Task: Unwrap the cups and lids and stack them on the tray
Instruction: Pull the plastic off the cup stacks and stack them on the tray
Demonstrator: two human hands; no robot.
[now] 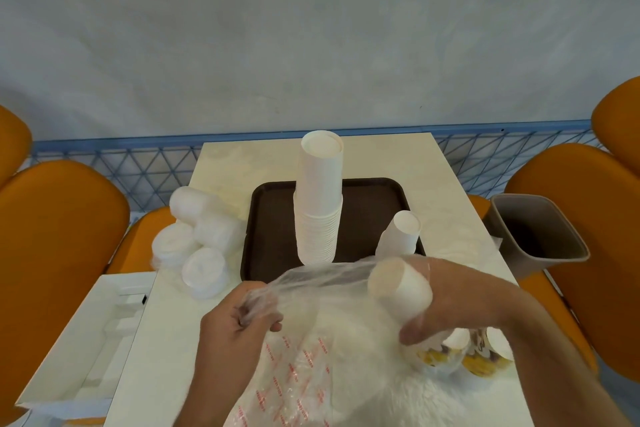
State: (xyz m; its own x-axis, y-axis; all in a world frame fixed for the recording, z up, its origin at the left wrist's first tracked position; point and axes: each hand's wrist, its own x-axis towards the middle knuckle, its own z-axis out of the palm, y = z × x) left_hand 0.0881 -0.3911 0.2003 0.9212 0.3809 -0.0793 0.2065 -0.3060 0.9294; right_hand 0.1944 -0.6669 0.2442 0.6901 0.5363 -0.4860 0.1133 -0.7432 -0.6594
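White paper cups stood in two upside-down stacks (318, 198) on one brown tray (266, 218); right hand (426, 315) gripped another cup stack (400, 288), left hand (239, 322) pinched clear plastic wrap (311, 274).

a: where does the single head view sit?
b: above the worktop (221, 170)'s near edge, close over it, looking forward and steeply down.
a: facing which way?
b: toward the far edge and the wall (311, 28) beyond; wide angle.
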